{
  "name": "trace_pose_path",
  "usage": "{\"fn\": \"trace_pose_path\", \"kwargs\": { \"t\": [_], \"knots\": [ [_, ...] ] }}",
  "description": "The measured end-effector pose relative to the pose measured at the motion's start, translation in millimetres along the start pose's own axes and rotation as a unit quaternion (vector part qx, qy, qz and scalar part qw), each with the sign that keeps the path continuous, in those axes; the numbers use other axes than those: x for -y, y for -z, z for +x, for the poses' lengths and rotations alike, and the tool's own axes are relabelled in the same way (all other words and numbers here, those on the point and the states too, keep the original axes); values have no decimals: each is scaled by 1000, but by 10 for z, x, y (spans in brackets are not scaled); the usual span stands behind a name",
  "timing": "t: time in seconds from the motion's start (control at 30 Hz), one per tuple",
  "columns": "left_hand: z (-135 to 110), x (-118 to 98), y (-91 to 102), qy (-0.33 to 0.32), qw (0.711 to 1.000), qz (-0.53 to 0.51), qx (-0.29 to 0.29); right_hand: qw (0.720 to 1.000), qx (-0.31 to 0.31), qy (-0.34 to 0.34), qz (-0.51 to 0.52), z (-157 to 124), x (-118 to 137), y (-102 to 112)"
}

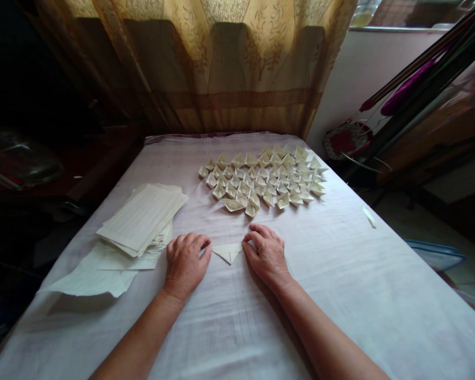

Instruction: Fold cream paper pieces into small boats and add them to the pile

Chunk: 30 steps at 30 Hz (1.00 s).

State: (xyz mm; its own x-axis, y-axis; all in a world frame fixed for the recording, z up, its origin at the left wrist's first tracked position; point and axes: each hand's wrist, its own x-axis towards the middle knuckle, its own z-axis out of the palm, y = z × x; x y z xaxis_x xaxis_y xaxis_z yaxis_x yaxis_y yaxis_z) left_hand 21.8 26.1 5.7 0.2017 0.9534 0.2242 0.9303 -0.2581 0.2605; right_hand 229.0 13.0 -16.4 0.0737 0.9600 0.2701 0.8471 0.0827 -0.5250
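Note:
A small folded triangle of cream paper [228, 252] lies flat on the white cloth-covered table [340, 274] near the front middle. My left hand [186, 263] presses its left corner with curled fingers. My right hand [266, 253] holds down its right corner with the fingertips. Beyond them, several finished folded paper boats [263, 179] lie packed together in a cluster. A stack of lined paper sheets [142, 217] sits to the left of my left hand, on top of larger loose sheets [91, 277].
A patterned brown-gold curtain [221, 63] hangs behind the table's far edge. A small paper scrap [369, 217] lies at the right. Dark clutter stands to the left, and poles and a red object [346, 140] to the right.

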Motion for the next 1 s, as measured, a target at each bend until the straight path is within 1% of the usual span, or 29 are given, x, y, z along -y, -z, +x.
{"fn": "trace_pose_path", "kwargs": {
  "t": [0.2, 0.4, 0.6, 0.8, 0.9, 1.0],
  "knots": [
    [-23, 24, -35, -16, 1000, -22, -16, 999, 5, 28, 19, -7, -41, 21],
    [-38, 14, -22, -45, 998, -28, -32, 998, 19, 49, 38, -22, -68, 51],
    [-40, 5, -22, -57, 998, -35, -14, 993, 31, 83, 80, -36, -102, 95],
    [-45, 22, -39, -55, 998, -40, -15, 988, 40, 100, 110, -25, -120, 99],
    [-55, -2, -50, -76, 996, -53, -15, 987, 41, 103, 120, -22, -114, 93],
    [-59, -75, -66, -120, 989, -82, -7, 986, 42, 107, 119, -25, -97, 97]
  ]
}}
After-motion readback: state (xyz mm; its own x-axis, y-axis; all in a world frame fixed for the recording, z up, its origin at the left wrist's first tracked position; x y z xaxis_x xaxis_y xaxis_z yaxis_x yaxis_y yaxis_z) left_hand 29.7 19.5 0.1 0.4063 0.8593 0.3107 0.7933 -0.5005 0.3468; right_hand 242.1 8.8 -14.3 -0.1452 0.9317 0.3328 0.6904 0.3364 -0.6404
